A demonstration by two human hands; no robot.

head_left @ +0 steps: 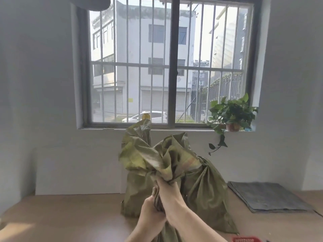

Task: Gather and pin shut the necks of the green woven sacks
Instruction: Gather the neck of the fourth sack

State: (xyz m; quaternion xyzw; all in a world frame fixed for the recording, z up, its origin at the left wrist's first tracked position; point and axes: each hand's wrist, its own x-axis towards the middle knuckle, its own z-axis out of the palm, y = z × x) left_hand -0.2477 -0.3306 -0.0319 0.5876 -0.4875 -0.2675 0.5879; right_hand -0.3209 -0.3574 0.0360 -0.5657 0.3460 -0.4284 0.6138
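- Right hand (168, 191), fingers curled tight round the bunched neck of the near green woven sack (153, 161)
- Left hand (151, 213) grips the same neck just below it

we see olive-green sacks (201, 189) with faded yellowish patches, a tan table (70, 215), a dark grey mat (267, 196), and a green-leaved plant (232, 110) in a reddish pot (232, 127).

potted plant (232, 114) on windowsill | grey mats (267, 196) on table (70, 217)
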